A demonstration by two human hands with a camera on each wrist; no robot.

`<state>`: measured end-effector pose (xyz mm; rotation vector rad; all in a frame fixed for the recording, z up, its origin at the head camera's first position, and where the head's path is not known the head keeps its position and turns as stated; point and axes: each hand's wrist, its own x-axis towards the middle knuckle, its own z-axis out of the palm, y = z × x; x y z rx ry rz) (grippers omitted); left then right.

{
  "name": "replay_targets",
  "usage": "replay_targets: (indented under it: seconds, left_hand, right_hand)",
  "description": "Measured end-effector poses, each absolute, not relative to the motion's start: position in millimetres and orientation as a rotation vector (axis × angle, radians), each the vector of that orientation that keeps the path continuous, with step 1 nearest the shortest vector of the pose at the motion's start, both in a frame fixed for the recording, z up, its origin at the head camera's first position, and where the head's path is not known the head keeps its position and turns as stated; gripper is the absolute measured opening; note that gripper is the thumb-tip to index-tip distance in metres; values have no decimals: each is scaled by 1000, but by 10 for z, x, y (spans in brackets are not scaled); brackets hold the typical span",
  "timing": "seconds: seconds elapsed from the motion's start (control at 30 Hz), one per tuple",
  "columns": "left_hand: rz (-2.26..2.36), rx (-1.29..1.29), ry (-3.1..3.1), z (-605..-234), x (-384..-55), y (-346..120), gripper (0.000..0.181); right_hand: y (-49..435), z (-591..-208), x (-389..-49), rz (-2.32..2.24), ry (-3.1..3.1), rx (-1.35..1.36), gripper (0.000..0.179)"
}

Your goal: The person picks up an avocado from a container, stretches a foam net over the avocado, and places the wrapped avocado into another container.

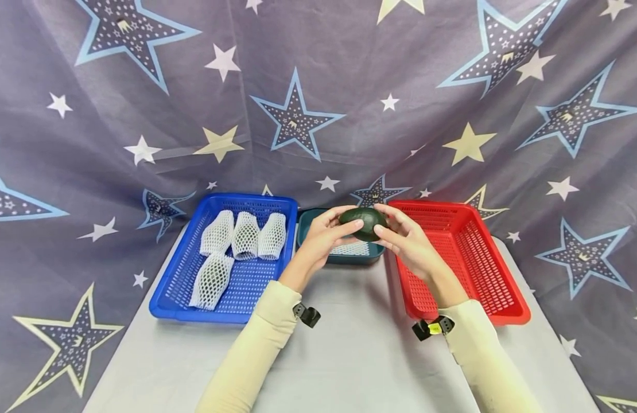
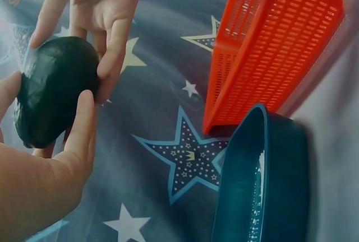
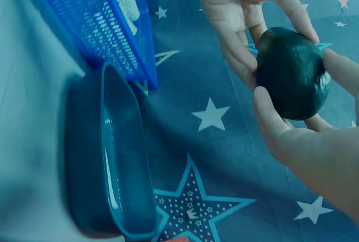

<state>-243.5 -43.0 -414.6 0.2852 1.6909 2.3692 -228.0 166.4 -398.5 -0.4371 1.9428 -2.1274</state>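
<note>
A dark green avocado (image 1: 367, 222) is held up between both hands, above the teal tray (image 1: 344, 259). My left hand (image 1: 322, 236) grips its narrower end, thumb on the near side and fingers behind. On the rounder end, my right hand (image 1: 412, 241) pinches with thumb and fingers. Both wrist views show the avocado, bare and smooth-skinned, with fingertips of the two hands around it. In the head view the hands and avocado hide part of the tray, where some white net (image 1: 352, 249) shows.
To the left, a blue basket (image 1: 166, 307) holds several white foam-net sleeves (image 1: 209, 281), green showing through some. On the right stands a red basket (image 1: 504, 312). All are on a white table (image 1: 339, 355) before a star-patterned grey curtain (image 1: 349, 51).
</note>
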Motion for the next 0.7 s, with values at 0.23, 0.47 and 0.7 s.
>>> replay_targets:
  seconds: [0.23,0.47,0.7]
  left_hand:
    - [2436,254,1711,-4135,-2414,-465,49]
    - [2470,179,1782,-4151,-2416,-422,42]
    - [2467,155,1778,-4158,-2430,-444,42]
  right_hand:
    - [1602,-4070,-2246,-2216,1882,-379,45]
    - [1547,-4137,-2203,-2251,1815,-325,43]
    - [1531,-4115,-2211,-2293,1728,-313,42]
